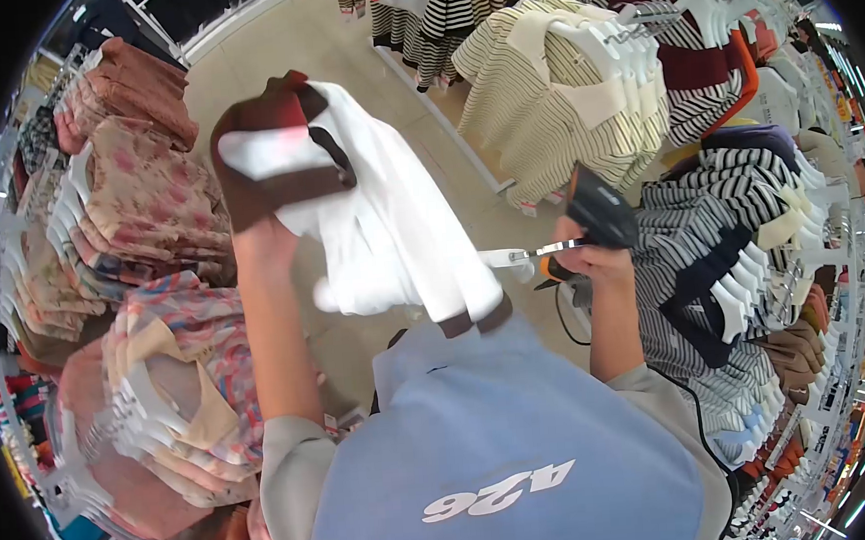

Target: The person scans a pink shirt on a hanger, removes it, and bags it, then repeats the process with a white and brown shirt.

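My left hand [266,239] grips a white long-sleeved top [387,193] by its dark brown edge, its fingers partly behind the cloth. The brown end is smeared by motion and shows a red patch. Two brown cuffs hang close to the blue vest on my chest. In my right hand [595,257] is a black handheld device [601,208] with an orange part below it. A white hanger [504,257] with a metal hook runs from this hand toward the top, the hook lying at my fingers.
Racks of pink and floral garments [145,180] stand on my left. Cream striped tops [542,112] hang ahead, and black-and-white striped tops [691,242] are close on my right. A tiled floor aisle [237,58] runs between. A black cable [562,321] dangles below my right hand.
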`<state>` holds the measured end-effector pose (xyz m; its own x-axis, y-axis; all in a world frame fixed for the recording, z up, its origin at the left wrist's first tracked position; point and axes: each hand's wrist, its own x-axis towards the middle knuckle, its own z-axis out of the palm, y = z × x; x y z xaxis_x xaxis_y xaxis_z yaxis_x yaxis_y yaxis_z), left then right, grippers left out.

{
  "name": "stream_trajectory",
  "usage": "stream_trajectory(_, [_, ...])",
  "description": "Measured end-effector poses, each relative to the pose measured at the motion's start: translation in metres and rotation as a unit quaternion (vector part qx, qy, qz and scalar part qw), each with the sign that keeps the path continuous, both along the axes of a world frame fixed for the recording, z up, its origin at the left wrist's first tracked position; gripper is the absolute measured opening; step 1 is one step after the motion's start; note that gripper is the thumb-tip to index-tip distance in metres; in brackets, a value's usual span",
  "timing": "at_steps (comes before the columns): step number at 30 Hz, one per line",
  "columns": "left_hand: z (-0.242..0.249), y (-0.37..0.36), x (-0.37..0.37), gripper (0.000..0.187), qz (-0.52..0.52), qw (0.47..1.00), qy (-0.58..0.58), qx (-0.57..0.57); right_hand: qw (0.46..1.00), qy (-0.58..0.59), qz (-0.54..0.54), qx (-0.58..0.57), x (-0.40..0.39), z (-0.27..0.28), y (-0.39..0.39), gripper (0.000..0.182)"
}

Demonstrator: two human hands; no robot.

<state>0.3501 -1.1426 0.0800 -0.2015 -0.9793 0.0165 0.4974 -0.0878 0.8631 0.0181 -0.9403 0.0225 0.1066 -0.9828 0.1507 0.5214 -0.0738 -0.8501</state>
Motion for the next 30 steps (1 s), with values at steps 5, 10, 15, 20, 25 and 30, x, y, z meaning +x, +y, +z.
stream_trajectory(5, [-0.088, -0.072, 0.022, 0.063, -0.235, 0.965, 0.086, 0.076, 0.992, -0.106, -0.057, -0.035, 0.002, 0.014, -0.073, 0.026])
stream_trajectory(10, [-0.131, -0.077, 0.017, 0.125, -0.352, 0.934, 0.038, 0.050, 0.987, -0.155, -0.045, -0.014, -0.004, -0.003, -0.171, 0.033])
stream_trajectory(15, [-0.094, -0.123, -0.042, 0.082, -0.289, 0.907, -0.283, -0.120, 0.993, -0.110, -0.024, 0.040, -0.002, 0.020, -0.279, 0.026])
stream_trajectory(20, [-0.058, -0.215, -0.061, 0.051, -0.175, 0.961, -0.213, 0.019, 0.986, -0.143, -0.036, 0.072, -0.029, 0.021, -0.353, 0.023])
stream_trajectory(25, [-0.106, -0.305, 0.000, 0.036, 0.102, 0.920, -0.363, -0.109, 0.987, -0.116, -0.060, 0.089, -0.041, -0.008, -0.400, 0.024])
stream_trajectory(30, [-0.117, -0.373, -0.013, 0.035, 0.073, 0.953, -0.291, -0.034, 0.948, -0.197, -0.191, 0.158, -0.058, -0.029, -0.423, 0.027])
